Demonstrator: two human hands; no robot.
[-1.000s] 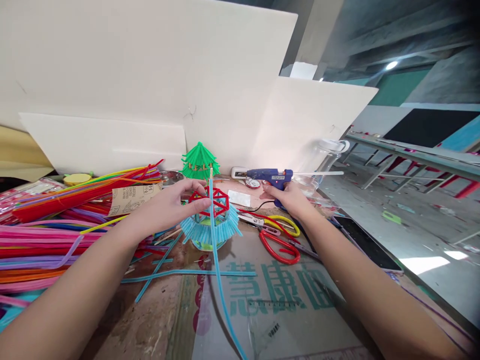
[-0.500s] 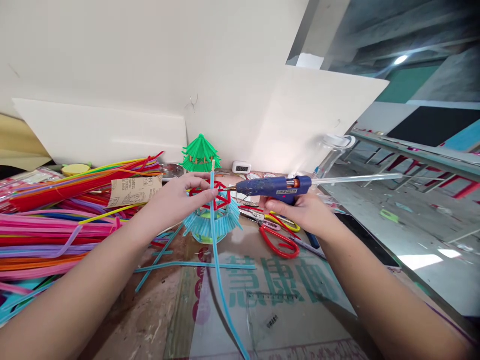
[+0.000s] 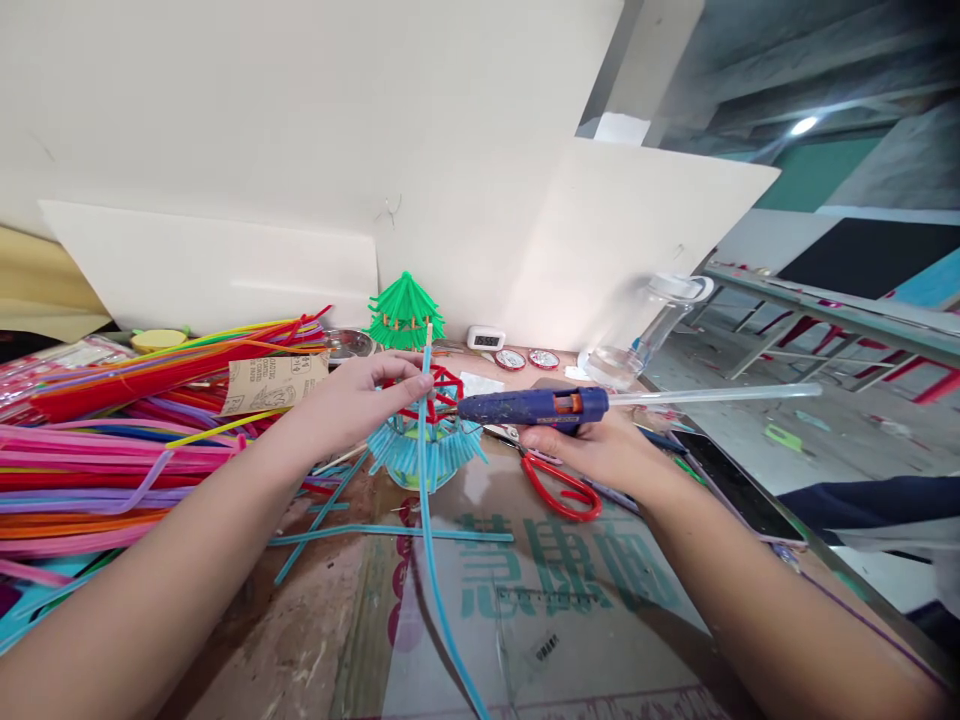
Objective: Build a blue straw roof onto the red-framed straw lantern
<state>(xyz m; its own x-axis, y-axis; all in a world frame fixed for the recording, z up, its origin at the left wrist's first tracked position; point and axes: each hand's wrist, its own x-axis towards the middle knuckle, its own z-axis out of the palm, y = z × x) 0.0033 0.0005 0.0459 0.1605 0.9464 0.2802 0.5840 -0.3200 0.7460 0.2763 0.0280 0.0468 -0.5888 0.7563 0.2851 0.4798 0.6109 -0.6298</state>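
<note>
My left hand point(image 3: 352, 400) pinches a long blue straw point(image 3: 429, 500) against a small model made of a red straw frame point(image 3: 442, 385) over a ring of short blue straw pieces point(image 3: 427, 450). In my right hand point(image 3: 600, 450) is a blue hot glue gun point(image 3: 536, 406), held level, with its nozzle almost at the red frame. A clear glue stick point(image 3: 712, 394) sticks out of the gun's back to the right.
A heap of coloured straws point(image 3: 112, 440) fills the left. A green straw pagoda point(image 3: 403, 312) stands at the back by white boards. Red scissors point(image 3: 562, 490), a clear bottle point(image 3: 637, 330), a small clock point(image 3: 485, 338) and a phone point(image 3: 735, 485) lie on the cardboard-covered table point(image 3: 562, 600).
My right hand picked the glue gun up from the table at the back and brought it left, its nozzle now at the red frame. My left hand stayed on the model.
</note>
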